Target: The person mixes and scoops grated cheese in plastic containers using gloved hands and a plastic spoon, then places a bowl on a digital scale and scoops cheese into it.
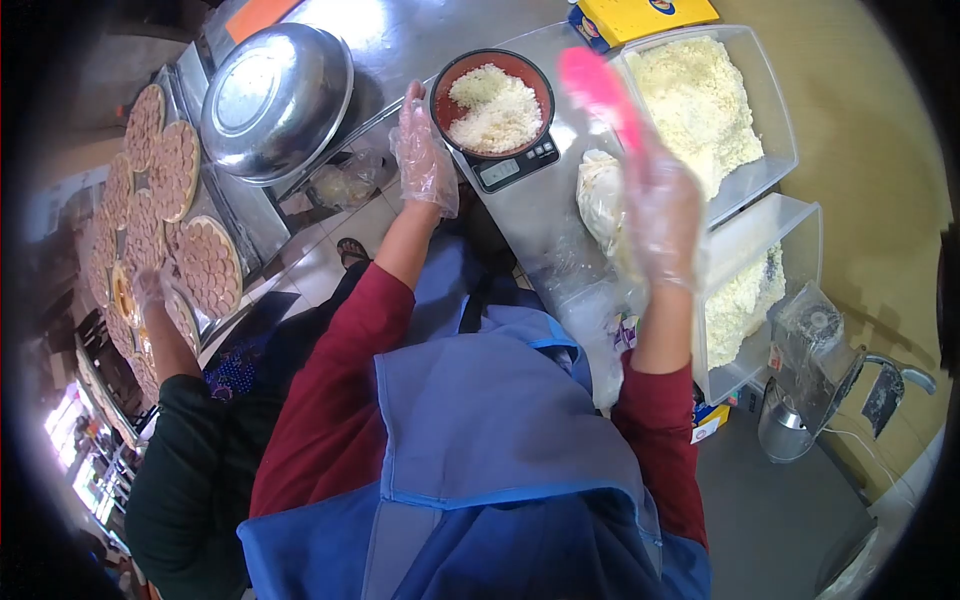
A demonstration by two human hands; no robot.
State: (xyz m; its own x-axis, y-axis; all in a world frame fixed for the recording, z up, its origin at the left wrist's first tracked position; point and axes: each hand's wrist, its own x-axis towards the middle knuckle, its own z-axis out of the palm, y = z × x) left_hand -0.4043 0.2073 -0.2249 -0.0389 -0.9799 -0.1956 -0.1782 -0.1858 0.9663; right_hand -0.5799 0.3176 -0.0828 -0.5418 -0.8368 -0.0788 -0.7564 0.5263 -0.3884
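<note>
My right hand (pixel 665 215), in a clear plastic glove, grips a bright pink scoop (pixel 598 85), blurred by motion, with white bits near its head. It hovers between the bowl and a clear tub (pixel 785 150) of grated pale cheese. My left hand (pixel 425 150), gloved too, has its fingers stretched out beside a brown bowl (pixel 437 100); whether it touches the rim I cannot tell. Two heaps of grated cheese (pixel 500 118) lie in the bowl. Beneath the bowl is a black digital scale (pixel 515 168), its display too faint to read.
A second tub (pixel 812 240) of cheese sits nearer me, by a blender-like appliance (pixel 795 390). A white plastic bag (pixel 600 195) lies left of the tubs. An upturned metal basin (pixel 265 100) is at left. Beyond it, a co-worker's gloved hand (pixel 150 287) reaches over several topped pizzas (pixel 207 270).
</note>
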